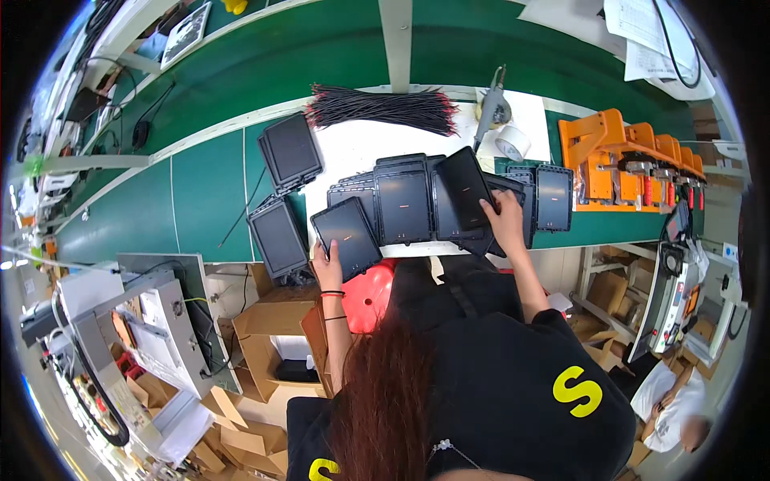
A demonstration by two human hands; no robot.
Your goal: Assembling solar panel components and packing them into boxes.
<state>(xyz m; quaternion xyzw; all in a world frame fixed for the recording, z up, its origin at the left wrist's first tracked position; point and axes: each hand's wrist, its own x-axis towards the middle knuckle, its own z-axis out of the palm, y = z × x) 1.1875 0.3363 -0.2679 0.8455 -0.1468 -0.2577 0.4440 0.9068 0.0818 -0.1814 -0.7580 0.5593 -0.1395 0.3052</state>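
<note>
My left hand (pixel 326 268) grips the lower left edge of a flat black plastic panel (pixel 346 234), which lies tilted at the near edge of the bench. In my right hand (pixel 504 220) is another black rectangular panel (pixel 464 183), slanted and raised over the others, fingers closed on its lower right side. Between the hands several overlapping black panels (pixel 403 200) lie on a white sheet. More stand in stacks at the left, an upper stack (pixel 290 151) and a lower stack (pixel 277 238), and another panel (pixel 553 199) lies at the right.
A bundle of black wires with red ends (pixel 383 110) lies at the back, beside a grey hand tool (pixel 492 108) and a tape roll (pixel 512 143). An orange fixture (pixel 609 172) stands right. Cardboard boxes (pixel 277 337) and a red stool (pixel 370 298) are below; a person (pixel 672 405) sits lower right.
</note>
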